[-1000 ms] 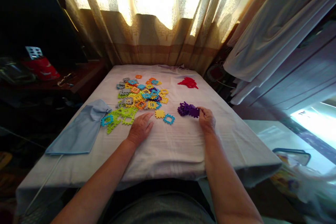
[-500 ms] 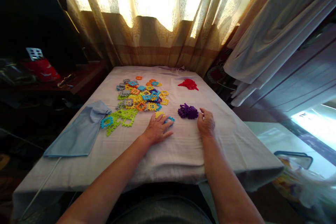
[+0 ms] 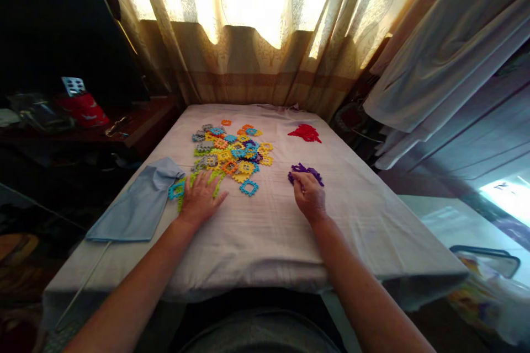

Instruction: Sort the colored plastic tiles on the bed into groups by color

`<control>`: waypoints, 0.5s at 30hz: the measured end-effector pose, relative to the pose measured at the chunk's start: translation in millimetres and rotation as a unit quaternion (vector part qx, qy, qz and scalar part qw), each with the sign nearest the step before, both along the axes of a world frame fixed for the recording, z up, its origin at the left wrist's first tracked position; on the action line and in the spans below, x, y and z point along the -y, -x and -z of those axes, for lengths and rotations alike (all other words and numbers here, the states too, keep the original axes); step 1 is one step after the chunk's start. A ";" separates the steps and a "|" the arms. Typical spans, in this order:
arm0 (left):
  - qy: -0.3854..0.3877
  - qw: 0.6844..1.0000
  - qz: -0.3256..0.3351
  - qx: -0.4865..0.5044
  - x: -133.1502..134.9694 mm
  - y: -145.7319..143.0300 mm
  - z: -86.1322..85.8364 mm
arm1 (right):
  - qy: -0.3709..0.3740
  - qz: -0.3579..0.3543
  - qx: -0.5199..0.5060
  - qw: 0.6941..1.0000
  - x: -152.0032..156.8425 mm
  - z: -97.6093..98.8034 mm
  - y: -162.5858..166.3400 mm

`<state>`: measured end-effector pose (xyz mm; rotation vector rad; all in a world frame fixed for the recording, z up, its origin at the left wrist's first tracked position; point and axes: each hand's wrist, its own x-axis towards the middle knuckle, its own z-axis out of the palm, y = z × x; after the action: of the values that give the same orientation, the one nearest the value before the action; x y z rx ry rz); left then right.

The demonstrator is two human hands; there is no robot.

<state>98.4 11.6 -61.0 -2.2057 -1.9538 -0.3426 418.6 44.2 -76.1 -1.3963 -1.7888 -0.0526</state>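
My left hand [image 3: 202, 198] lies flat with its fingers spread over the lime-green interlocking plastic pieces [image 3: 218, 185], hiding many of them. My right hand [image 3: 309, 197] has its fingers curled together at the near edge of a pile of purple interlocking pieces [image 3: 307, 168]; whether a piece is between the fingertips is hidden. Between the hands, a blue square frame piece [image 3: 249, 187] lies by itself. Behind it spreads a mixed heap of yellow, orange, blue and grey pieces [image 3: 226, 155].
Red pieces [image 3: 305, 133] form a separate pile at the back right of the cloth-covered table [image 3: 265, 231]. A light blue cloth bag [image 3: 136, 204] lies at the left with a cord. Curtains [image 3: 252, 58] hang behind, and garments [image 3: 422, 55] hang at the right.
My left hand has swung left from the yellow and blue pieces onto the green ones. The blue frame has shifted left. My right hand has moved left, over the purple pile's near edge.
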 end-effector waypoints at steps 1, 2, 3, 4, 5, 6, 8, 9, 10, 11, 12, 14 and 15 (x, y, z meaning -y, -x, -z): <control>0.004 0.999 -0.032 -0.003 0.6 8.9 0.0 | 0.026 -0.027 0.023 0.999 0.7 -2.3 8.4; 0.011 0.998 -0.058 -0.005 1.0 16.3 0.3 | 0.056 -0.049 0.049 0.996 0.9 -4.6 17.1; 0.022 0.997 -0.077 -0.005 1.2 22.1 0.8 | 0.087 -0.065 0.078 0.991 0.6 -6.7 25.9; 0.033 0.995 -0.090 -0.003 1.2 25.9 1.6 | 0.117 -0.075 0.107 0.984 -0.2 -8.7 34.7; 0.044 0.994 -0.095 -0.001 0.9 27.9 2.6 | 0.146 -0.079 0.136 0.977 -1.5 -10.3 43.3; 0.052 0.994 -0.096 0.000 0.3 28.3 3.8 | 0.172 -0.080 0.164 0.968 -3.3 -11.6 51.7; 0.056 0.994 -0.089 0.001 -1.9 25.5 6.5 | 0.210 -0.075 0.206 0.953 -7.8 -12.9 67.1; 0.053 0.995 -0.082 0.002 -3.6 23.0 7.9 | 0.223 -0.073 0.218 0.947 -10.3 -13.1 73.9; 0.046 0.996 -0.074 0.005 -5.7 20.3 9.2 | 0.231 -0.075 0.225 0.944 -12.8 -13.1 80.0; 0.038 0.997 -0.065 0.011 -8.1 17.5 10.4 | 0.235 -0.081 0.227 0.942 -15.0 -13.0 85.5; 0.032 0.998 -0.056 0.019 -10.9 14.8 11.5 | 0.236 -0.091 0.225 0.941 -16.8 -12.9 90.4; 0.024 0.998 -0.039 0.036 -16.9 9.9 13.0 | 0.227 -0.114 0.217 0.942 -19.2 -12.9 98.3; 0.021 0.998 -0.032 0.043 -20.0 7.6 13.1 | 0.220 -0.128 0.213 0.943 -19.9 -13.1 101.2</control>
<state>90.8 31.7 -74.1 -2.1826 -2.0876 -0.3971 317.3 64.2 -63.0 -1.5222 -2.4455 0.2115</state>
